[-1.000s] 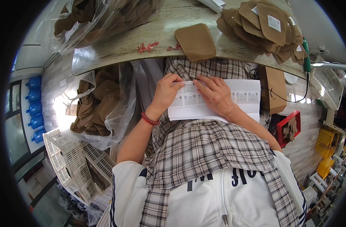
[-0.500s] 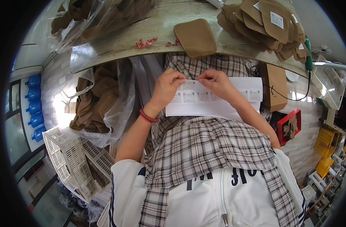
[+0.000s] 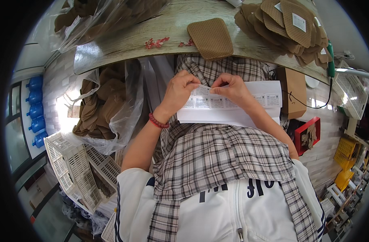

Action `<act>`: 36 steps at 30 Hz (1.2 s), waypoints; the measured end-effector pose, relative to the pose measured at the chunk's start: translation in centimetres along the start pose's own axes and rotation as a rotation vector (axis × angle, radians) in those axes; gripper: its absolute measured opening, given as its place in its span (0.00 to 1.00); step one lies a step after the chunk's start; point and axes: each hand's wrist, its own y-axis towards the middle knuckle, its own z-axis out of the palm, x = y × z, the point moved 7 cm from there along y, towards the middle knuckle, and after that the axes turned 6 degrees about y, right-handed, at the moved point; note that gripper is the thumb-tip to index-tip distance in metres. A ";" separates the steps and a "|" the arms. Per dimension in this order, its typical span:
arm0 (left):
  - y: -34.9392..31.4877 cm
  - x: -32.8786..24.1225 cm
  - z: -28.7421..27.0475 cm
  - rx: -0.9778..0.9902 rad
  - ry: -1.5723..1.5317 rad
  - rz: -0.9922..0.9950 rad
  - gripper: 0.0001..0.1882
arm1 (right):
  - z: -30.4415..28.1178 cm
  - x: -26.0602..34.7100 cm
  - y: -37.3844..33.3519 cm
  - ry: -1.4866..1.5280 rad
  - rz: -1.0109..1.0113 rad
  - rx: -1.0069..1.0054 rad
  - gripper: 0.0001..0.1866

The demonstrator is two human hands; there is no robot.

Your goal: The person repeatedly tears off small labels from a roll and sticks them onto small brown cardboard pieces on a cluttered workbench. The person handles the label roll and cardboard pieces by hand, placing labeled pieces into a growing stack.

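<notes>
A white sheet of printed labels (image 3: 228, 115) lies across my lap on the checked apron (image 3: 216, 157). At its upper edge my left hand (image 3: 180, 92) pinches the corner of a label strip between thumb and finger. Close beside it my right hand (image 3: 231, 89) pinches the same upper edge, its forearm lying over the sheet. A small label (image 3: 202, 90) shows between the two hands, slightly raised. On the table ahead sits a single brown textured pad (image 3: 211, 39) with rounded corners, overhanging the front edge.
A pile of brown pads (image 3: 297, 34), some bearing white labels, covers the table's right end. Red scraps (image 3: 156, 42) lie at mid-table. Left below stand a plastic bag of brown pieces (image 3: 103, 109) and white crates (image 3: 71, 173); right, a cardboard box (image 3: 295, 99) and red tray (image 3: 307, 137).
My fingers have shifted slightly at the sheet's upper edge, and the label between them looks a little more lifted. The view has tilted slightly.
</notes>
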 end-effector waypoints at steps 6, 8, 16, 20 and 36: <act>-0.5 1.7 0.3 -0.009 -0.069 -0.095 0.06 | 0.4 1.8 -1.5 -0.411 -0.489 -0.250 0.09; -0.7 1.9 0.3 -0.006 -0.072 -0.122 0.06 | 1.4 3.1 -2.7 -0.634 -0.681 -0.319 0.09; -1.1 2.1 0.3 -0.023 -0.080 -0.153 0.07 | 2.8 5.9 -4.4 -0.896 -0.923 -0.415 0.12; -1.2 1.8 0.1 -0.033 -0.065 -0.147 0.07 | 2.7 5.6 -4.0 -0.811 -0.894 -0.438 0.10; -0.5 2.8 -0.7 0.080 -0.113 -0.286 0.08 | 3.5 5.2 -4.0 -0.606 -0.915 -0.279 0.11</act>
